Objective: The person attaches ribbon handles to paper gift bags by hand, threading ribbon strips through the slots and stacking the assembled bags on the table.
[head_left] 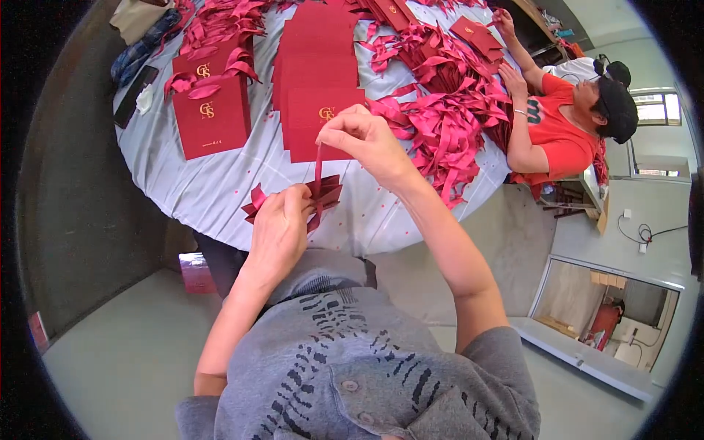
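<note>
Ribbon [318,170] held upright to keep it straight, right hand [367,144] fingers pinching its top.
Left hand [280,226] fingers clamped on red piece [330,195], probably bag, steadying it; stacked bags [319,70], 12 o'clock.

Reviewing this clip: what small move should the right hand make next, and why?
Probably a gentle upward pull: the right hand pinches a red ribbon that runs straight up from what looks like a dark red paper bag, while the left hand holds the bag. Whether the ribbon is knotted there is hidden.
</note>
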